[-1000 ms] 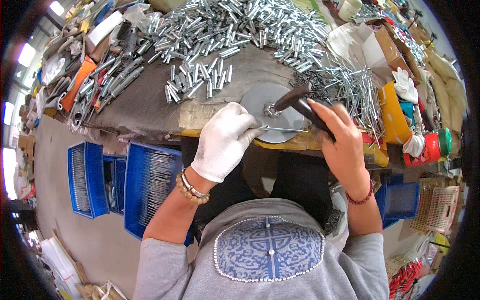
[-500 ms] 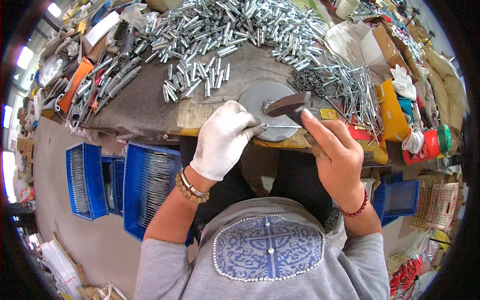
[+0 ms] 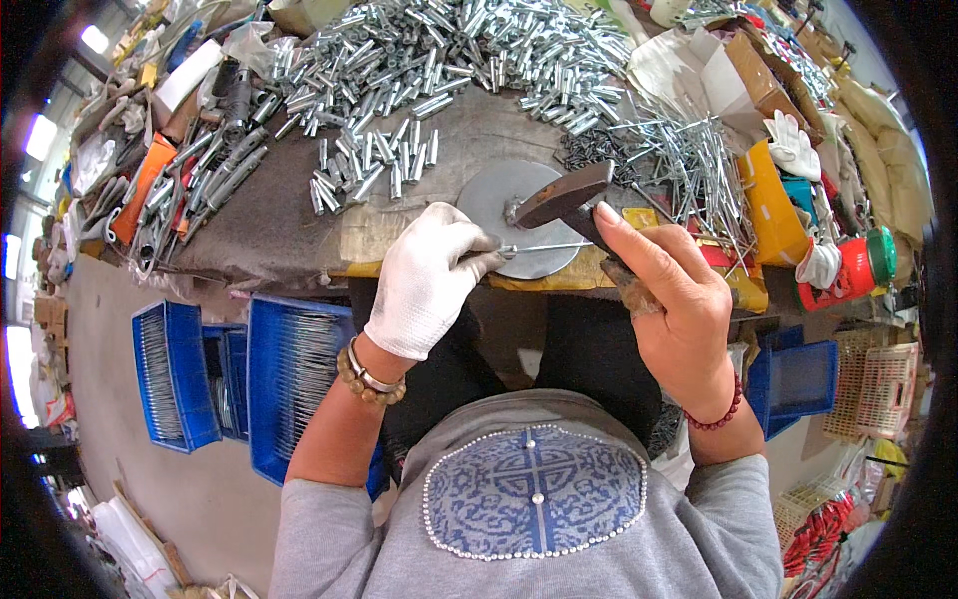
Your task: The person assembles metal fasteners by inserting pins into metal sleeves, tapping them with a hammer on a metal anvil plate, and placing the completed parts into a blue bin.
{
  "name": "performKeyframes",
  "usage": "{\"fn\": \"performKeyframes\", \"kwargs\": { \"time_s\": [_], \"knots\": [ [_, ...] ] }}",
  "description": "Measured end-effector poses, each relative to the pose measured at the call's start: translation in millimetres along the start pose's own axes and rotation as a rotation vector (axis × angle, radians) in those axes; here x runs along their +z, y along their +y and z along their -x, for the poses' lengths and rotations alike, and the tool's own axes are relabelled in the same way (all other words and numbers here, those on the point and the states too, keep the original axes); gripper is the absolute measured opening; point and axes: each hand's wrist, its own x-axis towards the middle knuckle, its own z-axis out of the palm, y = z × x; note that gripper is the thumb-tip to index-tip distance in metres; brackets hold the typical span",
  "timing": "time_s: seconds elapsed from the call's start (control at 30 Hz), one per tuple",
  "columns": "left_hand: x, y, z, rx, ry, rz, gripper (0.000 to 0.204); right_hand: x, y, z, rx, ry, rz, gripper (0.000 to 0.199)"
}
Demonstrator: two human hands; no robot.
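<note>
My left hand (image 3: 424,282), in a white glove, pinches a thin metal rod (image 3: 554,246) by its left end. The rod lies level across the near part of a round grey metal plate (image 3: 477,205) at the bench edge. Bare, my right hand (image 3: 682,299) grips a hammer (image 3: 567,195) by its dark handle, part of which the fingers hide. The hammer's brown head is over the plate, just above the rod; I cannot tell whether it touches anything. Short silver metal tubes (image 3: 384,155) stand and lie loosely left of the plate.
A large heap of silver tubes (image 3: 439,50) covers the bench's far side. Long thin rods (image 3: 689,175) and dark small parts (image 3: 589,152) lie to the right, near a red jar (image 3: 840,275). Tools (image 3: 215,165) crowd the left. Blue bins (image 3: 261,389) of rods stand below left.
The hammer head has shifted slightly left and up, with its face turned more upward. My left hand, still holding the rod, appears a little further left, as the whole view has shifted slightly.
</note>
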Motion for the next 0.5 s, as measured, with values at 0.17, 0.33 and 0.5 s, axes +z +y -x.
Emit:
{"fn": "performKeyframes", "kwargs": {
  "time_s": [0.17, 0.33, 0.5],
  "knots": [
    [-1.2, 1.9, -1.1, 0.015, -0.005, 0.012, 0.016, 8.1, 7.0, 11.0, 0.030, -0.193, 0.116, 0.065],
    [-0.7, -0.7, -0.3, 0.014, -0.012, 0.004, 0.016, 7.4, 12.3, 7.4, 0.047, -0.281, 0.114, 0.067],
    [-2.0, 0.5, -1.0, 0.075, -0.007, 0.004, 0.027, 9.7, 36.2, -9.9, 0.194, -0.341, -0.059, 0.062]
  ]
}}
